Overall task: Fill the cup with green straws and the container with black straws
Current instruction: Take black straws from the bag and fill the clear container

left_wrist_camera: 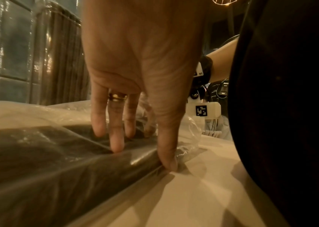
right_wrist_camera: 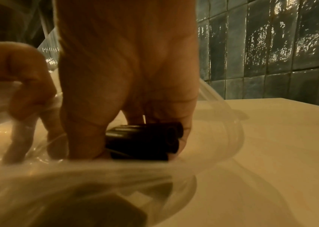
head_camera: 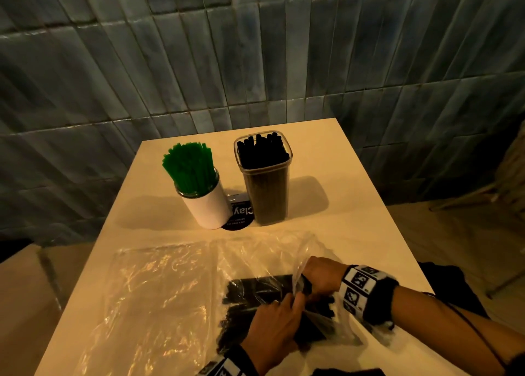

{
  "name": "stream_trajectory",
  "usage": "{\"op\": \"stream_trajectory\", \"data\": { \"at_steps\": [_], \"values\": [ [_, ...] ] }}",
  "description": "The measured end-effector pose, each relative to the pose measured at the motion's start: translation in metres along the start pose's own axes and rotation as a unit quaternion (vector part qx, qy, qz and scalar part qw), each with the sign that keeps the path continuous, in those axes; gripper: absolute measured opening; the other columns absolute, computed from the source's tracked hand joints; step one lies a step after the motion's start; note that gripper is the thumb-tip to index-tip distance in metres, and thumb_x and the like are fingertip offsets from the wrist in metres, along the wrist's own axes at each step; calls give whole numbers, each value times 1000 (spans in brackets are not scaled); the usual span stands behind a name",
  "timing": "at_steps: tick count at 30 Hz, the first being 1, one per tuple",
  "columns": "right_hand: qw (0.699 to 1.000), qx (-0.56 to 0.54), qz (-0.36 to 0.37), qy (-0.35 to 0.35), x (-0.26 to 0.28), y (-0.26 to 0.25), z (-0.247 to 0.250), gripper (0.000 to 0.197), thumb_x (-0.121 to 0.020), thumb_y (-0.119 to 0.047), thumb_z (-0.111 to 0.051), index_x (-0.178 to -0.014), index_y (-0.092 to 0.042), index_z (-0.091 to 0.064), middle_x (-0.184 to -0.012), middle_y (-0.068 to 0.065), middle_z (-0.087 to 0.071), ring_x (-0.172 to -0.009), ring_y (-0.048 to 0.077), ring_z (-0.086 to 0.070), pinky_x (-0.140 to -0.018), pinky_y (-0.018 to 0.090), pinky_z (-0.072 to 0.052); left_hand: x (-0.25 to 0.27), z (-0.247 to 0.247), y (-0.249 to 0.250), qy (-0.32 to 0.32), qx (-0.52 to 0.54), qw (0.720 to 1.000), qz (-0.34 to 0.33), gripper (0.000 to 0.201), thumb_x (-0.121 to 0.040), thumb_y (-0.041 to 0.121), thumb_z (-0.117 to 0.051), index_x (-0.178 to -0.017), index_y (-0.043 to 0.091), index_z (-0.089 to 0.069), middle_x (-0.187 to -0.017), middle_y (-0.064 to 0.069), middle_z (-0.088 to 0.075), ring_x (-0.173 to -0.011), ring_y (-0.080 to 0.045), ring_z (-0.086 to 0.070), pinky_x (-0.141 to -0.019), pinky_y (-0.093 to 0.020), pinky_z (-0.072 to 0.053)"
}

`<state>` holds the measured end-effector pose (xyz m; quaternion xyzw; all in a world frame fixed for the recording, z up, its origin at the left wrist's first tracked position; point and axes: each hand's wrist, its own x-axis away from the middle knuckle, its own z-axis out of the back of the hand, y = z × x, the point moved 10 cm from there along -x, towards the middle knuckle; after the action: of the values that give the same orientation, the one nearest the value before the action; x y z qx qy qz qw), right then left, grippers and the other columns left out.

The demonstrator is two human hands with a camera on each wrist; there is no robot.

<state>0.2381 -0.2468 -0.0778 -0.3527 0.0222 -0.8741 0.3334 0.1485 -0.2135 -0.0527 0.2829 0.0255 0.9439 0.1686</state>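
Note:
A white cup (head_camera: 211,209) packed with green straws (head_camera: 189,166) stands at the back of the table. Beside it on the right is a clear square container (head_camera: 267,196) full of black straws (head_camera: 262,149). Near me lies a clear plastic bag (head_camera: 255,250) holding a bundle of loose black straws (head_camera: 250,290). My right hand (head_camera: 308,286) reaches into the bag's mouth and grips a few black straws (right_wrist_camera: 145,141) between thumb and fingers. My left hand (head_camera: 284,304) presses on the bag with straight fingers (left_wrist_camera: 116,144), thumb at the bundle's near side.
A second clear plastic bag (head_camera: 156,290) lies flat at the table's left front. A round black coaster with print (head_camera: 238,215) sits between cup and container. The cream table (head_camera: 355,205) meets a tiled wall (head_camera: 255,48) behind; chair parts (head_camera: 497,176) stand at the right.

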Motion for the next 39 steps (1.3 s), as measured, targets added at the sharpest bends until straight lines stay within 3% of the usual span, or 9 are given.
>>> {"op": "stream_trajectory", "data": {
  "at_steps": [8, 14, 19, 24, 27, 30, 33, 36, 39],
  "values": [
    [1000, 14, -9, 17, 7, 11, 12, 38, -70, -33, -76, -100, -15, -65, -106, 12, -62, -96, 29, -60, -81, 36, -51, -1, 10, 2, 32, 18, 999, -17, 77, -88, 39, -59, -144, 11, -15, -134, -13, -42, -105, -31, -55, -78, -37, -41],
    [997, 17, -5, 70, 26, 19, 12, 49, -84, -44, -60, -117, -10, -49, -114, 15, -58, -101, 31, -55, -74, 35, -44, -4, 8, -9, 44, 43, 998, 15, 73, -84, 36, -61, -139, 12, -19, -134, -11, -43, -108, -33, -54, -81, -39, -43],
    [998, -6, -52, 24, 53, 39, 9, 40, -83, -27, -62, -116, -10, -48, -113, 16, -54, -100, 30, -55, -68, 30, -38, -13, 1, -17, 47, 69, 996, 32, 80, -82, 41, -64, -140, 12, -18, -138, -11, -40, -112, -31, -52, -87, -42, -44],
    [988, -69, -134, -16, 95, 82, 33, 30, -72, -15, -70, -100, -16, -59, -79, 1, -59, -46, 9, -54, -39, 17, -44, -16, 2, -18, 74, 104, 992, 8, 98, -79, 45, -66, -147, 27, 2, -143, -8, -32, -111, -30, -53, -88, -40, -45],
    [981, -80, -177, -25, 127, 104, 60, 30, -67, -12, -71, -92, -21, -58, -76, 2, -63, -53, 12, -57, -49, 23, -49, -15, 6, -16, 81, 139, 987, -17, 116, -77, 43, -70, -136, 45, 30, -154, -6, -8, -108, -30, -55, -88, -39, -47],
    [978, -5, -207, 8, 158, 108, 106, 26, -66, -21, -73, -80, -32, -54, -78, -6, -61, -65, 9, -58, -61, 24, -50, -16, 6, -17, 94, 158, 983, -24, 126, -75, 44, -72, -117, 53, 46, -157, -2, 9, -114, -26, -53, -94, -36, -46],
    [969, 80, -225, 62, 175, 98, 151, 32, -65, -29, -73, -95, -34, -61, -73, -11, -52, -72, 7, -55, -70, 23, -50, -18, 2, -22, 106, 194, 975, -29, 130, -70, 48, -75, -117, 54, 46, -158, 0, 7, -118, -25, -51, -101, -38, -41],
    [971, 88, -206, 88, 170, 81, 168, 25, -65, -28, -74, -82, -32, -56, -72, -9, -52, -71, 10, -58, -69, 27, -53, -19, 3, -27, 107, 273, 956, -27, 128, -66, 62, -73, -126, 49, 40, -157, 4, -1, -124, -23, -47, -107, -35, -35],
    [974, 80, -184, 102, 157, 66, 173, 29, -64, -26, -74, -89, -29, -60, -75, -6, -58, -68, 12, -62, -67, 31, -57, -17, 9, -34, 103, 369, 924, -12, 128, -65, 65, -72, -133, 45, 35, -156, 5, -10, -133, -20, -37, -111, -31, -23]
  ]
}}
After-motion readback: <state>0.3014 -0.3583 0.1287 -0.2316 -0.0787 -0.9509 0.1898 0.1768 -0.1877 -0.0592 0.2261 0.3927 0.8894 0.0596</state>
